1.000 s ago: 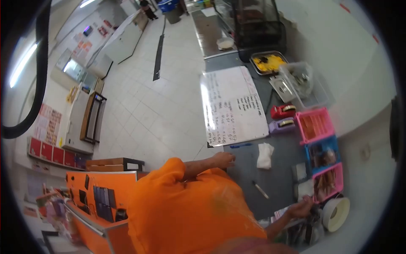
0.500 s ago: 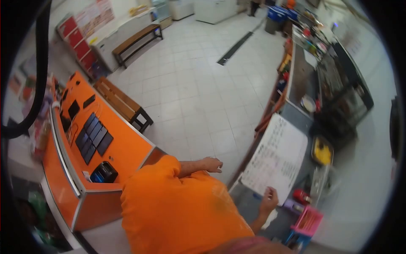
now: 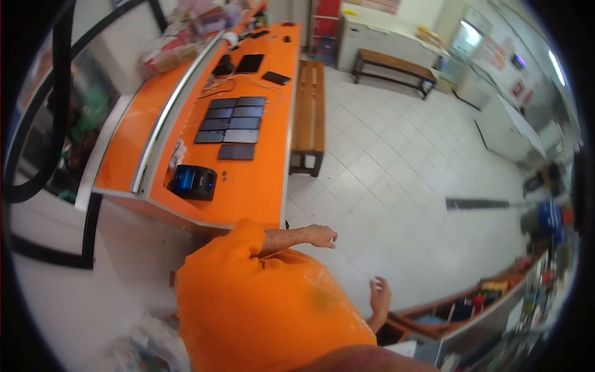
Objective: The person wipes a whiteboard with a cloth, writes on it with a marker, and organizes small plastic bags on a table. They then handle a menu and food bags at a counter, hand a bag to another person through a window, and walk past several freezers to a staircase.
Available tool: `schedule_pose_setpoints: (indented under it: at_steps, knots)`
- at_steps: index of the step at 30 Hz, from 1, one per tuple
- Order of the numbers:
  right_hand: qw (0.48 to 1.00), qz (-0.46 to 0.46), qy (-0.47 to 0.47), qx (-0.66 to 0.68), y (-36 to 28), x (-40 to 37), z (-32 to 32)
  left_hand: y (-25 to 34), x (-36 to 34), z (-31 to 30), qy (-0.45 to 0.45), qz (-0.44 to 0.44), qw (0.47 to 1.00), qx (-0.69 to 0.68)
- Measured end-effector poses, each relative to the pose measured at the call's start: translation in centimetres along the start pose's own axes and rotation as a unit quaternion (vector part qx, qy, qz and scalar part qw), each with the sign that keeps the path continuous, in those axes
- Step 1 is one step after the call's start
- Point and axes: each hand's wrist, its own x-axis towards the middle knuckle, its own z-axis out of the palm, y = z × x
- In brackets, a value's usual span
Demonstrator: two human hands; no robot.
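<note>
Nine flat, phone-looking slabs [image 3: 228, 124] are laid out in the upper left of the frame, two columns of four plus one on its own underneath, all thin dark-to-greyish rectangles. They're on a smooth, slightly glossy orange worktop [image 3: 263, 180]. Below them sits a chunky black device [image 3: 194, 183] with rounded corners, a blue sheen and a tiny blue light.

Left hand [image 3: 321, 236] is around the middle of the frame, grip loose, fingers a little bent and hanging over the floor, just beyond the worktop's near right corner. Right hand [image 3: 380, 296] is lower down, fingers spread and slightly curled, also over floor, near a wooden-framed shelf [image 3: 455, 327] at lower right. Sleeve and shirt [image 3: 266, 304] are soft, creased orange cloth.

Edges: pale trim runs down the worktop's right side, a shiny metal rail [image 3: 176, 111] along its left. A slatted wooden bench [image 3: 308, 111] sits right beside the trim side. Right of that it's loads of open floor [image 3: 384, 173], pale tiles with thin joint lines and a dark strip [image 3: 477, 203] at right. Second bench [image 3: 396, 62] is up top, in front of a white chest unit [image 3: 372, 43].
</note>
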Motion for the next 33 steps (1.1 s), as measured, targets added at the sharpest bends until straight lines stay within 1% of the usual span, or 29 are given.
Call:
schedule_pose_setpoints:
  at_steps: [2, 4, 5, 6, 7, 8, 10, 11, 13, 14, 16, 18, 20, 22, 24, 25, 26, 27, 28, 29, 31, 32, 33]
  knots:
    - [0.999, -0.039, -0.03, -0.013, 0.3, 4.4, -0.3, -1.0, 0.8, -0.5, 0.019, -0.02, 0.998, -0.06]
    - [0.993, -0.033, -0.092, -0.068, 0.0, 8.8, -0.5, -1.5, 2.1, -1.0, 0.06, -0.049, 0.993, -0.087]
    - [0.99, -0.023, -0.119, -0.077, -1.0, 10.7, -1.1, -1.9, 3.3, -1.0, 0.07, -0.047, 0.99, -0.112]
    - [0.987, -0.039, -0.131, -0.083, -1.5, 13.0, -1.2, -2.0, 4.2, -1.6, 0.081, -0.044, 0.986, -0.139]
    - [0.984, -0.056, -0.139, -0.095, -1.9, 15.2, -1.6, -1.9, 5.1, -2.1, 0.111, -0.039, 0.981, -0.155]
    - [0.979, -0.077, -0.151, -0.112, -2.2, 17.6, -2.5, -1.8, 6.2, -2.8, 0.136, -0.055, 0.975, -0.17]
    - [0.969, -0.108, -0.189, -0.121, -2.7, 22.9, -3.6, -1.9, 7.9, -4.6, 0.172, -0.062, 0.971, -0.151]
    - [0.957, -0.122, -0.216, -0.15, -3.3, 26.0, -3.8, -1.7, 8.2, -6.0, 0.196, -0.08, 0.965, -0.155]
    - [0.932, -0.156, -0.266, -0.192, -4.6, 32.6, -3.6, -0.8, 8.4, -8.7, 0.274, -0.097, 0.924, -0.248]
    - [0.925, -0.171, -0.276, -0.199, -6.3, 35.7, -3.4, -1.4, 8.3, -9.2, 0.289, -0.108, 0.917, -0.252]
    - [0.865, -0.253, -0.324, -0.288, -10.7, 41.2, -2.1, -3.2, 7.0, -8.8, 0.358, -0.188, 0.87, -0.282]
    - [0.832, -0.34, -0.323, -0.297, -17.2, 45.2, 0.0, -6.3, 5.4, -6.6, 0.424, -0.23, 0.841, -0.246]
    - [0.812, -0.419, -0.299, -0.275, -24.3, 47.6, 3.1, -7.6, 2.3, -5.9, 0.479, -0.304, 0.778, -0.27]
    - [0.798, -0.487, -0.278, -0.221, -31.2, 48.7, 7.2, -9.1, -0.4, -4.9, 0.56, -0.33, 0.693, -0.311]
    - [0.776, -0.524, -0.305, -0.176, -38.8, 47.1, 10.2, -11.1, -2.5, -4.6, 0.607, -0.361, 0.643, -0.295]
    - [0.772, -0.519, -0.331, -0.158, -42.4, 46.3, 11.8, -12.4, -3.2, -5.0, 0.615, -0.357, 0.643, -0.285]
    - [0.768, -0.51, -0.361, -0.14, -45.3, 45.2, 13.4, -13.4, -4.0, -4.9, 0.633, -0.364, 0.625, -0.276]
    - [0.748, -0.529, -0.377, -0.135, -48.4, 44.0, 14.8, -14.2, -4.7, -4.7, 0.646, -0.373, 0.608, -0.271]
    - [0.727, -0.547, -0.393, -0.136, -51.3, 43.1, 15.7, -14.6, -5.3, -4.9, 0.647, -0.372, 0.607, -0.273]
    - [0.725, -0.552, -0.388, -0.137, -54.1, 42.3, 16.4, -15.1, -5.9, -6.1, 0.643, -0.379, 0.595, -0.3]
    - [0.661, -0.602, -0.446, -0.037, -60.5, 40.9, 17.8, -16.7, -6.9, -8.8, 0.65, -0.383, 0.575, -0.318]
    - [0.656, -0.609, -0.445, -0.036, -63.7, 40.7, 18.6, -17.1, -7.1, -9.4, 0.658, -0.392, 0.565, -0.307]
    - [0.633, -0.658, -0.408, -0.012, -66.8, 40.7, 19.5, -17.2, -7.6, -10.1, 0.664, -0.403, 0.555, -0.297]
